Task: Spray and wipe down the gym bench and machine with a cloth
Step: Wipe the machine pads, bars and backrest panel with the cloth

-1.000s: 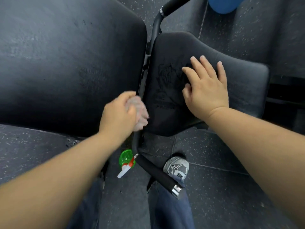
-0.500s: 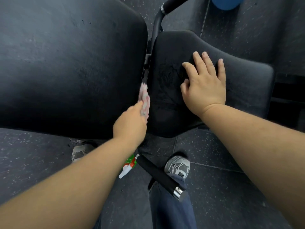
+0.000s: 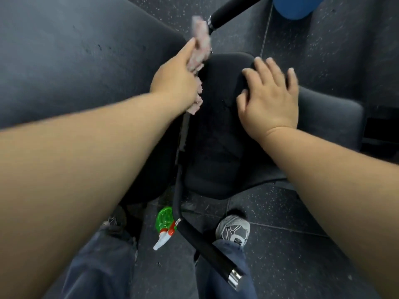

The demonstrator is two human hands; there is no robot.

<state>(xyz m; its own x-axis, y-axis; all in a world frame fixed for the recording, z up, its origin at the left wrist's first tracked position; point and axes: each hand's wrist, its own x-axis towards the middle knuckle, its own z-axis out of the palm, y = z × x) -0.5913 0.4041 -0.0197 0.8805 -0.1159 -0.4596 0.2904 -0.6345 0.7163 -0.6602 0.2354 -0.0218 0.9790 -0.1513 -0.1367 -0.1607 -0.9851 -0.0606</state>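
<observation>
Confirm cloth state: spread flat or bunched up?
Bunched up. The cloth is wadded in the left hand's grip, with ragged ends poking out above and below the hand.

L hand (image 3: 176, 77) grips pink cloth (image 3: 199, 50) btwn pads; R hand (image 3: 269, 100) flat on seat pad (image 3: 218, 147).

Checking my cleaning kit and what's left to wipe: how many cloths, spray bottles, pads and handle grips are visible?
Cloths: 1 (pink cloth)
Spray bottles: 1 (green spray bottle)
Pads: 2 (large pad, small pad)
Handle grips: 2 (upper grip, lower grip)
Total: 6
</observation>
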